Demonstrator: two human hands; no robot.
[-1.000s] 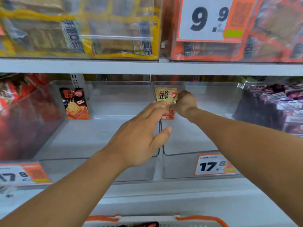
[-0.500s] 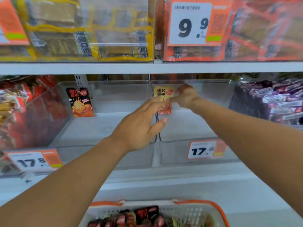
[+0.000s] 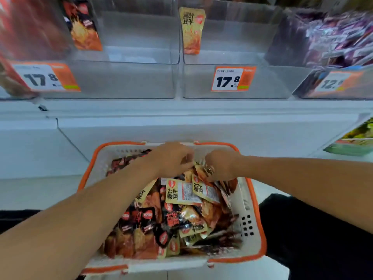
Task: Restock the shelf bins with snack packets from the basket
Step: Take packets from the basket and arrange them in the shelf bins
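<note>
Basket: a white basket [image 3: 250,223] with an orange rim stands low in front of the shelf, and it is filled with many small snack packets [image 3: 161,221], black-red ones and yellow ones mixed in a heap.

Left hand: the left hand [image 3: 171,158] is down in the far end of the basket, fingers bent over the packets; if it grips one I cannot tell, the fingertips are hidden.

Right hand: the right hand [image 3: 221,164] is just beside the left one, curled, and it seems to pinch the top of a yellow packet [image 3: 198,170]; a ring is on one finger.

Left clear bin: a transparent bin [image 3: 121,77] on the shelf holds nothing on its floor; one black-red sample packet [image 3: 84,27] stands at its left wall, and a price card [image 3: 45,77] reading 17.8 is at its front left.

Right clear bin: the next transparent bin [image 3: 272,81] has one yellow sample packet [image 3: 191,30] upright at its left wall, and a price tag [image 3: 233,78], also 17.8, on the front.

Far right bin: this bin [image 3: 306,85] is full of purple packets [image 3: 333,37]; its label begins with 12, the rest is blurred.

Far left bin: red packets [image 3: 30,27] fill it, very blurred.

Shelf: a white shelf edge [image 3: 181,110] runs below all the bins, above the basket.
</note>
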